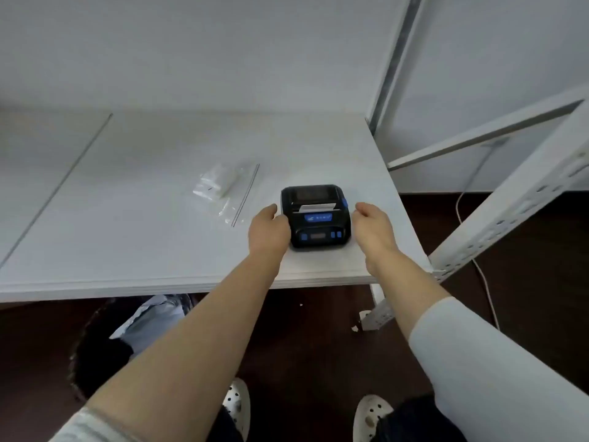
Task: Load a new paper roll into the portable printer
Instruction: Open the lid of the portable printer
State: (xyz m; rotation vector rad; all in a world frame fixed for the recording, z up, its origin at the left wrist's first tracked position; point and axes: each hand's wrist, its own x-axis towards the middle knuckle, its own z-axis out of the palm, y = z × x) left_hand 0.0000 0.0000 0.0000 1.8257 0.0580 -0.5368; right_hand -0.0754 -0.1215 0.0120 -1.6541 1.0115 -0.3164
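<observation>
While the left hand [268,230] rests against the printer [315,216] at frame centre, the right hand [373,227] hovers beside it — fingers loosely curled, gripping nothing.

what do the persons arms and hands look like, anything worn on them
Both hands are bare: the left hand and right hand show no gloves, rings or watch. The forearms are bare too. A pale grey-white sleeve covers the right upper arm, pushed up past the elbow; a similar light sleeve edge shows on the left arm at the frame's bottom.
</observation>
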